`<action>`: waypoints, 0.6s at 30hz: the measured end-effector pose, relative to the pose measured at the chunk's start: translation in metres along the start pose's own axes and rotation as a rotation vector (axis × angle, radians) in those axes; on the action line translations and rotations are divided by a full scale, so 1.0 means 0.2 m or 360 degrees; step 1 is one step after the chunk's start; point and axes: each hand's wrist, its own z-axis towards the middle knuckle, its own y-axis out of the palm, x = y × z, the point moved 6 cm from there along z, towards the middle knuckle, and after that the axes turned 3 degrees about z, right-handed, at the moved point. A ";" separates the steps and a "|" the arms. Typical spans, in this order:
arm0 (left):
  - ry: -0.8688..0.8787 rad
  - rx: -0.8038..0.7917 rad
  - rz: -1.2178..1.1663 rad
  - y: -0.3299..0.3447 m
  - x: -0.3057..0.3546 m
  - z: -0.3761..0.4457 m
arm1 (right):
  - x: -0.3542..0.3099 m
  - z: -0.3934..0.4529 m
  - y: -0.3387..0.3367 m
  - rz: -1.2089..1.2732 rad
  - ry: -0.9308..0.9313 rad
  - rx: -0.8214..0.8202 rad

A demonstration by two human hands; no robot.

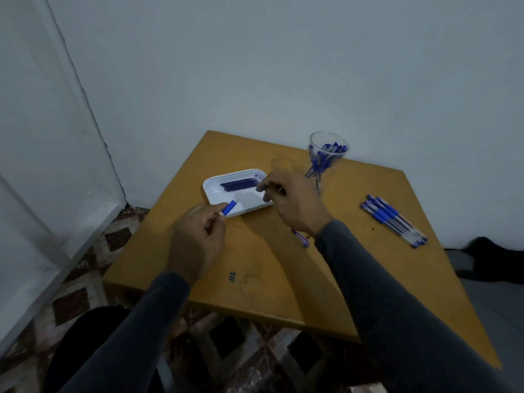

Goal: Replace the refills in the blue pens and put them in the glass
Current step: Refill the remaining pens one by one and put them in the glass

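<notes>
My left hand (195, 239) pinches a blue pen barrel (229, 207) whose blue grip end points at the near edge of the white tray (215, 194). Several dark blue refills (239, 184) lie side by side in the tray. My right hand (292, 202) hovers over the tray's right end, its thumb and forefinger pinched together at the refills' right tips; what they hold is too small to tell. A glass (326, 154) with several blue pens stands at the table's far edge. A pen piece (300, 238) lies half hidden under my right wrist.
Several blue pens (394, 219) lie in a row on the right side of the wooden table (255, 265). A wall runs right behind the table. Patterned floor lies to the left and below, and a dark cloth (493, 259) sits at the far right.
</notes>
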 end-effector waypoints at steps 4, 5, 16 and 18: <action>-0.0077 -0.0157 -0.0081 0.14 0.13 -0.05 | 0.17 -0.20 -0.11 0.0395 0.0235 0.0153; -0.0108 -0.0203 -0.0083 0.18 0.16 -0.06 | 0.21 -0.25 -0.12 0.0465 0.0298 0.0213; 0.0002 -0.0512 -0.0115 0.41 0.37 -0.16 | 0.41 -0.62 -0.16 0.1128 0.0607 0.0682; -0.0012 -0.0539 -0.0150 0.43 0.37 -0.18 | 0.41 -0.63 -0.14 0.1230 0.0638 0.0705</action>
